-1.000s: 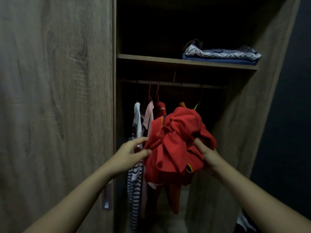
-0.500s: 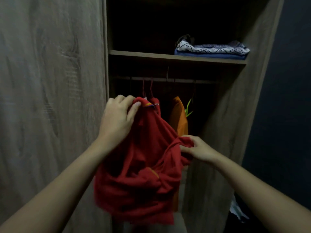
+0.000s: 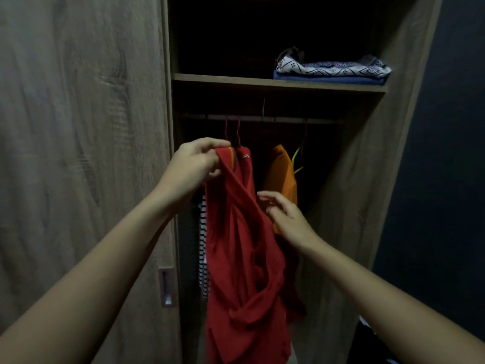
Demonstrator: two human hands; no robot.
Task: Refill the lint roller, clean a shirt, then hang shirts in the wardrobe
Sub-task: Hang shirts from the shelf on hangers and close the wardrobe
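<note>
A red shirt (image 3: pixel 241 258) hangs twisted in front of the open wardrobe (image 3: pixel 367 179). My left hand (image 3: pixel 195 164) pinches its top edge near the collar, just below the hanging rail (image 3: pixel 262 118). My right hand (image 3: pixel 286 216) is beside the shirt's right side with fingers spread, holding nothing. Behind the shirt, another red garment (image 3: pixel 245 164) hangs on a hanger. No lint roller is in view.
An orange shirt (image 3: pixel 282 174) and a striped garment (image 3: pixel 203 248) hang on the rail. Folded patterned cloth (image 3: pixel 333 69) lies on the upper shelf (image 3: pixel 236 81). The closed wardrobe door (image 3: pixel 78 153) with a recessed handle (image 3: pixel 166 287) fills the left.
The bundled red shirt has dropped open and now hangs long. My left hand lifted its top toward the rail. My right hand let go of the cloth and opened.
</note>
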